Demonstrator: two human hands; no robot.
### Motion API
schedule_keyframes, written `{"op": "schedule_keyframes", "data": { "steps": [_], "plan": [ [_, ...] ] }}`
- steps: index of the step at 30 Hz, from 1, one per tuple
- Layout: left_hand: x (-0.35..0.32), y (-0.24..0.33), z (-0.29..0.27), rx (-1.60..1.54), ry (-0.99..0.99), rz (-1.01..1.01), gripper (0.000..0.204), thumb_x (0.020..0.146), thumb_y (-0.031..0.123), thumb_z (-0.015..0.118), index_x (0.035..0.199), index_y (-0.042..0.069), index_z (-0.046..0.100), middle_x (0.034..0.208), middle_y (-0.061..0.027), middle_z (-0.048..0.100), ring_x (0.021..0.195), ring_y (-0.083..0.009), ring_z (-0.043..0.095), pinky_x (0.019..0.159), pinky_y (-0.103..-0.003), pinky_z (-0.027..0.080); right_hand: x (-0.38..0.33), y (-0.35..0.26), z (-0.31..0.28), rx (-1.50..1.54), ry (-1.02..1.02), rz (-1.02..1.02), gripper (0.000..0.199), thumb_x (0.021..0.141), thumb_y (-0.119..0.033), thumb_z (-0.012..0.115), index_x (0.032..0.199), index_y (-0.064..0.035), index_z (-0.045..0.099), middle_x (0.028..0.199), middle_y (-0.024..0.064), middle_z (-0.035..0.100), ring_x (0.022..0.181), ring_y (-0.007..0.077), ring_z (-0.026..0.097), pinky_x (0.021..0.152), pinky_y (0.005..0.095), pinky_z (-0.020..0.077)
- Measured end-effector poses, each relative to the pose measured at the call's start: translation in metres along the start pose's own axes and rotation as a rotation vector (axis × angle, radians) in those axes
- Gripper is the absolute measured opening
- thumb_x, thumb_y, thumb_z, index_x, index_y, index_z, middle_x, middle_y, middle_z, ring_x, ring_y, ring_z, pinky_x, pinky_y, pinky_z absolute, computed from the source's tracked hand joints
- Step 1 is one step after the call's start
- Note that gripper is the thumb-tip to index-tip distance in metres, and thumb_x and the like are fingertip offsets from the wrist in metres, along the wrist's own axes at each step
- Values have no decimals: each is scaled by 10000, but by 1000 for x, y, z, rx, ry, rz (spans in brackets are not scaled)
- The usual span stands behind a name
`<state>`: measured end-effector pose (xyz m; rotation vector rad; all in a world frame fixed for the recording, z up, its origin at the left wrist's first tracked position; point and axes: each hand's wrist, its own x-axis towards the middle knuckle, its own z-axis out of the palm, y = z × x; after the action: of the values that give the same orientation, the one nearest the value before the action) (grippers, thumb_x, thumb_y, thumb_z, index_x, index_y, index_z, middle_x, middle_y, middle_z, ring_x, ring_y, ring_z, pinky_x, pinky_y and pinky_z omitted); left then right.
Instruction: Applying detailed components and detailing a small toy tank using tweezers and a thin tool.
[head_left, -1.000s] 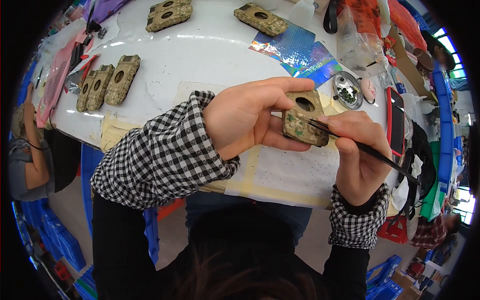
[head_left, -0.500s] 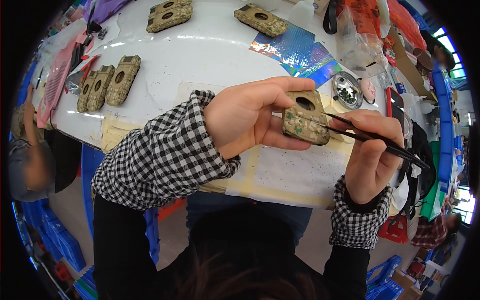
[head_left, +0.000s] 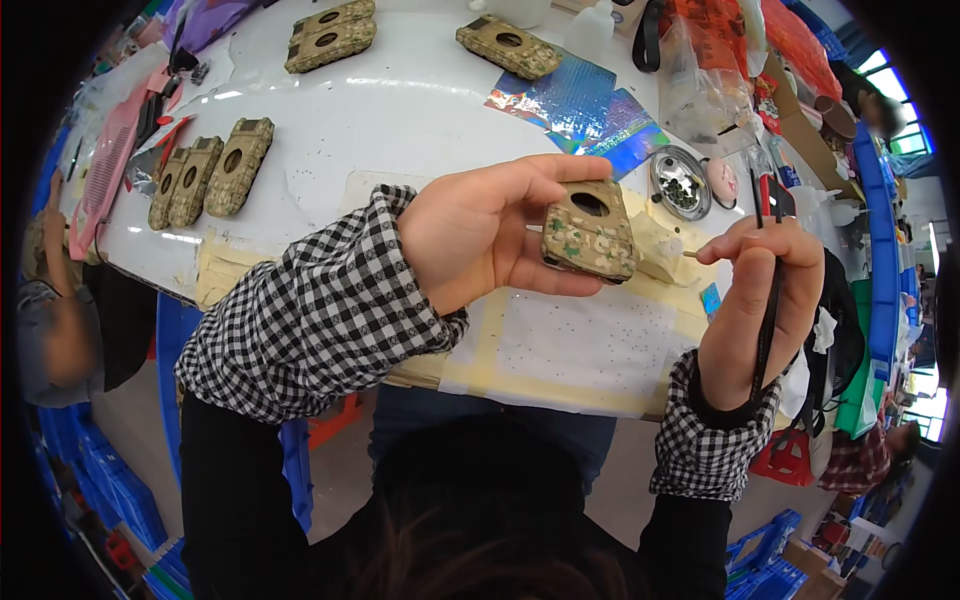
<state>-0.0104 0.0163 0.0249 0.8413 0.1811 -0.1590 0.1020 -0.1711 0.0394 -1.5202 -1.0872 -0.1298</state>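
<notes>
My left hand (head_left: 465, 225) is closed around a camouflage-painted model tank hull (head_left: 588, 240), thumb and fingers on its edges. The hull's top, with a dark round hole, faces up. To its right, my right hand (head_left: 740, 320) is raised and apart from the hull. Black tweezers (head_left: 768, 335) lie upright in its grip, tips upward. Past the index fingertip, a short thin tan stick end points toward a small pale container (head_left: 662, 245); whether the hand pinches that stick I cannot tell.
Several similar hulls stand on the white table, at left (head_left: 240, 165), far left (head_left: 330, 45) and far middle (head_left: 508, 45). Shiny holographic sheets (head_left: 580, 100) lie beyond my hands. A round clear dish (head_left: 680, 183) holds small dark green bits. White paper (head_left: 585, 340) with tiny specks lies in front.
My right hand has drawn away from the hull to the right, and the tweezers have swung from pointing at the hull to pointing upward. My left hand still holds the hull.
</notes>
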Motion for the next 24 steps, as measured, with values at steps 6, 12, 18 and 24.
{"op": "schedule_keyframes", "data": {
  "steps": [6,12,18,24],
  "plan": [
    [1,-1,8,76,80,56,486,1007,329,271,1441,112,253,1342,-153,438,1074,-310,591,830,-364,560,1,6,-27,-94,121,-33,175,949,-169,492,894,-3,507,783,70,532,710,127,521,701,247,415],
    [2,-3,13,57,158,126,512,1009,377,240,1423,77,267,1305,-148,469,1057,-306,601,815,-361,565,-6,17,-33,-276,19,67,178,939,-117,506,913,19,618,765,68,586,729,139,556,686,249,430],
    [5,1,8,-44,49,88,541,1005,404,218,1403,43,282,1329,-149,451,1106,-303,570,855,-363,554,-7,19,-35,-432,-95,33,77,835,-4,616,905,-4,649,746,84,592,653,156,537,606,245,411],
    [10,-5,1,-68,26,105,556,999,434,200,1409,64,260,1333,-189,436,1113,-286,565,851,-336,564,-9,32,-36,-471,-155,-13,87,803,11,647,889,-5,645,759,95,593,650,181,545,601,256,415]
  ]
}}
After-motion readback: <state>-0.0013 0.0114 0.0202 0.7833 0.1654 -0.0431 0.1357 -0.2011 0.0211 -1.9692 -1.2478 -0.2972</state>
